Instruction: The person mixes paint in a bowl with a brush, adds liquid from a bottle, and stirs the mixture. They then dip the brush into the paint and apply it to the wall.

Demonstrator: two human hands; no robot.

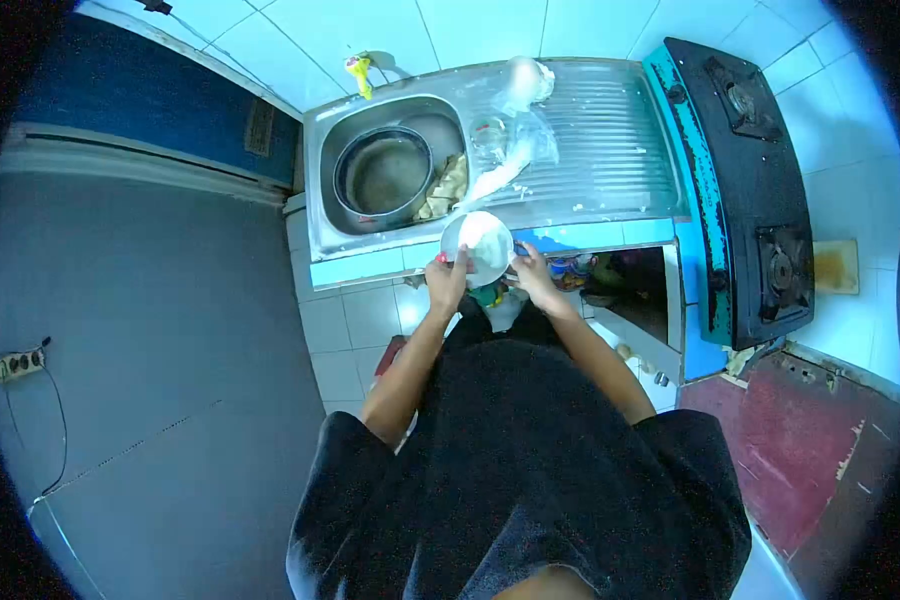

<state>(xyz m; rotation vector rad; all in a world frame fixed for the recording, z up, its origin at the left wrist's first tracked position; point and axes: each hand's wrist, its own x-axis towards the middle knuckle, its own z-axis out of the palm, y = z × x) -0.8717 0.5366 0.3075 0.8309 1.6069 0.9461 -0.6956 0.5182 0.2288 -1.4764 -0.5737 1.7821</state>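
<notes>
While both hands' fingers grip the white bowl (478,246) at the sink (322,150) front edge, left hand (446,280) steadies, right hand (532,276) seemingly scrubs.

Loose black short-sleeved top, wide sleeves ending above elbows, bare forearms

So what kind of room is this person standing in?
Most likely a small home kitchen: a steel sink with a pot in it, a ribbed drainboard, and a two-burner stove. Both hands hold a white bowl.
</notes>
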